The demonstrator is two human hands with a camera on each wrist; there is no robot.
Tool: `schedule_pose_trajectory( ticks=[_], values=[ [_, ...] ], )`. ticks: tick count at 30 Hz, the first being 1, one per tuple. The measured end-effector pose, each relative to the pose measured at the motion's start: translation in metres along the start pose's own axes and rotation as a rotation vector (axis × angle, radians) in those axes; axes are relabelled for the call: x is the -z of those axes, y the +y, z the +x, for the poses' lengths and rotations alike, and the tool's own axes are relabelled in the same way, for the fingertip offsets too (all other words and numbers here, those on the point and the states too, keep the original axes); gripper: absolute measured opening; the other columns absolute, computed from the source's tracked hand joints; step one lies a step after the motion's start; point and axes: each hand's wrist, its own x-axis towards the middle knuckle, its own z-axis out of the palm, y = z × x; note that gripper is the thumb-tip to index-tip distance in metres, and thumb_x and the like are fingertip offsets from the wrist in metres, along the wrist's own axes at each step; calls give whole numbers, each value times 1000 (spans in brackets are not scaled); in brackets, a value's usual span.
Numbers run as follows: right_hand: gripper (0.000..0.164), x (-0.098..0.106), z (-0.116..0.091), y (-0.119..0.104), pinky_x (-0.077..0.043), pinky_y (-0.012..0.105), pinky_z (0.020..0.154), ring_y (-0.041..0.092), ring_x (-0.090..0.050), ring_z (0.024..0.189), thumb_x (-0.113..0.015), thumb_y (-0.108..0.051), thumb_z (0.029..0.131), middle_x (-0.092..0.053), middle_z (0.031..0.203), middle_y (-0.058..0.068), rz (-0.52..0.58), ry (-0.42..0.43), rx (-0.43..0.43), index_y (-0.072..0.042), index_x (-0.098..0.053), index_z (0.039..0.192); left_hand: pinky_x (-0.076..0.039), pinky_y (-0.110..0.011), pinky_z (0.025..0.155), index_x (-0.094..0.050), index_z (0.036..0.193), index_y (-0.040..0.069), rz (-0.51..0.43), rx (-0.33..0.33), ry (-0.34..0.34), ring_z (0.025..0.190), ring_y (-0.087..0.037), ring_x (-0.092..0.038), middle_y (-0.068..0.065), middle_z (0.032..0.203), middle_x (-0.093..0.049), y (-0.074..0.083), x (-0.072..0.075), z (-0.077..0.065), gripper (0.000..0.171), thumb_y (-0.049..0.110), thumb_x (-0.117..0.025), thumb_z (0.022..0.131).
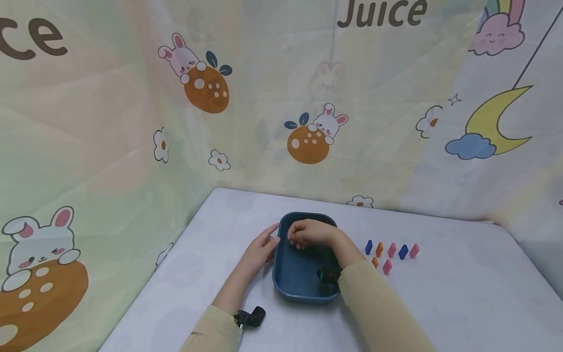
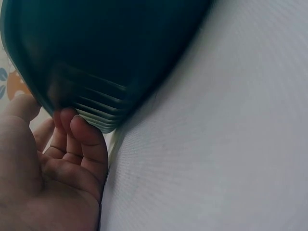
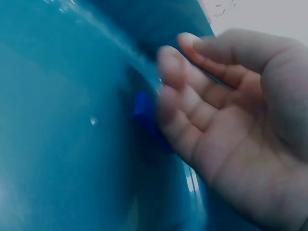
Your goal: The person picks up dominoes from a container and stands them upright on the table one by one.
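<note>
A dark blue-green tray (image 1: 303, 283) stands on the white table. My left hand (image 1: 260, 252) rests against its left side; in the left wrist view the bent fingers (image 2: 91, 132) touch the ribbed outer wall, with the thumb near the rim. Inside the far left part of the tray is my right hand (image 1: 310, 232), its fingers loosely bent and the thumb apart from them. A small blue block (image 3: 147, 120) lies in the tray at those fingertips, partly hidden behind them; whether they touch it is unclear.
Right of the tray, small blocks stand in two rows: blue (image 1: 368, 247), orange (image 1: 379, 249), and pink (image 1: 392, 250) among them. A cartoon-printed cloth (image 1: 264, 181) hangs behind the table. Each wrist wears a black camera (image 1: 250, 318).
</note>
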Motion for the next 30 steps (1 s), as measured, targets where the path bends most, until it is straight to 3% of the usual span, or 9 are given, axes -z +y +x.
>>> schedule_pose_trajectory(
  ticks=[6, 11, 18, 30],
  values=[
    [9, -1, 3, 5, -46, 32, 72, 19, -55, 77, -60, -16, 95, -62, 87, 1, -165, 139, 2, -18, -69, 97, -51, -31, 72, -46, 145, 40, -14, -9, 5, 81, -20, -57, -8, 102, -61, 0, -1, 0, 51, 47, -59, 96],
    [15, -3, 2, 6, -49, 34, 81, 18, -58, 87, -61, -7, 91, -65, 93, -2, -265, 111, -27, -18, -69, 96, -49, -30, 71, -46, 145, 39, -20, -18, 2, 78, -20, -55, -10, 101, -60, -1, -1, 0, 51, 46, -60, 96],
    [20, -4, -2, 3, -48, 33, 72, 21, -57, 85, -65, -5, 88, -63, 96, 0, -315, 73, -73, -23, -69, 97, -49, -30, 71, -46, 145, 38, -20, -14, -3, 79, -20, -56, -11, 103, -60, 0, -1, 0, 50, 45, -60, 97],
    [23, -5, -2, 0, -45, 33, 73, 19, -56, 87, -65, 0, 88, -62, 96, -1, -433, 48, -62, -22, -69, 95, -50, -31, 74, -45, 145, 40, -11, 9, -1, 84, -21, -58, -15, 108, -61, 2, -1, -1, 51, 46, -59, 97]
  ],
)
